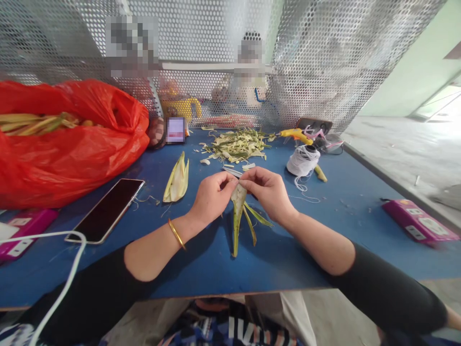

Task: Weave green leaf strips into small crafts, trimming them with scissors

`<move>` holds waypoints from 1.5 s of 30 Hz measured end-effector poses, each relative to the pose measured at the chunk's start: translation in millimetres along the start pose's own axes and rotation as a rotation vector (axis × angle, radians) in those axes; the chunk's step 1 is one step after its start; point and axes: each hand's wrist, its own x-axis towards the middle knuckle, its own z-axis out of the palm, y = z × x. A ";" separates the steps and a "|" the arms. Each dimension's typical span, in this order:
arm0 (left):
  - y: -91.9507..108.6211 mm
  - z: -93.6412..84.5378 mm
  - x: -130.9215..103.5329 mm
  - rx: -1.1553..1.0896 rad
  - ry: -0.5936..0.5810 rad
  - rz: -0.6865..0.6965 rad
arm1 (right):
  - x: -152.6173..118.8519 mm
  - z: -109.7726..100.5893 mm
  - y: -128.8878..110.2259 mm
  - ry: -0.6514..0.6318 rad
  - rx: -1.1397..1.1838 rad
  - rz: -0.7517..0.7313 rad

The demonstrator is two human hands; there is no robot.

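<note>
Both my hands meet over the middle of the blue table, pinching the upper end of a pale green, leaf-like plant piece [237, 206]. My left hand [216, 194], with a gold bangle at the wrist, closes thumb and finger on it from the left. From the right, my right hand [268, 192] pinches the same end. The piece tapers downward, and narrow green strips [255, 218] hang beside it. Scissors [232, 170] lie partly hidden just behind my hands. Further left rests a bundle of similar pale leaves [176, 180].
Leaf scraps [237, 144] are heaped at the back. A spool of white thread [303, 161] and a yellow glue gun [297, 135] are at back right. A red bag [72, 163] and a phone [108, 211] occupy the left; a purple power strip [419, 221] lies right. Perforated metal screen [201, 38] stands behind.
</note>
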 end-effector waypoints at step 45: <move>-5.2 8.0 -2.8 -0.210 0.100 -0.123 | -5.6 6.7 0.6 0.063 -0.018 0.016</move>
